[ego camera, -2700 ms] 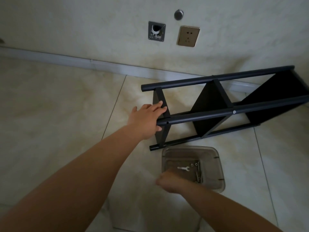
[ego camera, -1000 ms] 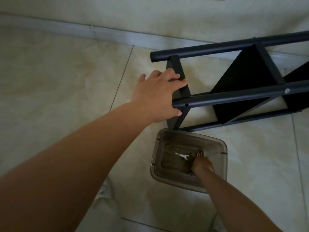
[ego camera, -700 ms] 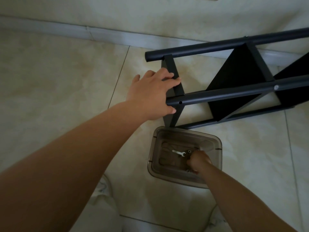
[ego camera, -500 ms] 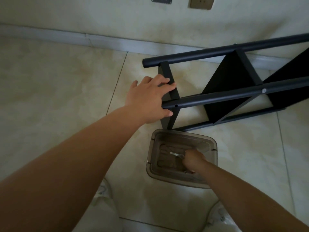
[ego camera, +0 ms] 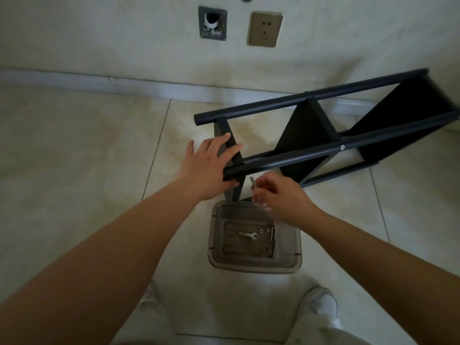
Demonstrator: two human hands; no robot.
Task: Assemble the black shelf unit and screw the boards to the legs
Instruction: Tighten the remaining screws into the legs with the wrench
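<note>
Black tube-legged shelf unit [ego camera: 323, 135] lay sideways w/ three boards, left hand [ego camera: 209, 168] flat, fingers straight, on end board, right hand [ego camera: 278, 195] pinched small grey metal screw [ego camera: 253, 183].

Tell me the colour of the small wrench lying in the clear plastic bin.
Silver-white metal small wrench, seen best in the head view.

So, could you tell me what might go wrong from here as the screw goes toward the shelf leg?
The right hand only pinches the screw by one end, so it could slip and drop, perhaps missing the clear bin below. The shelf unit lies on its side, steadied only by the left hand on the near leg; pushing the screw in might shift it.
</note>
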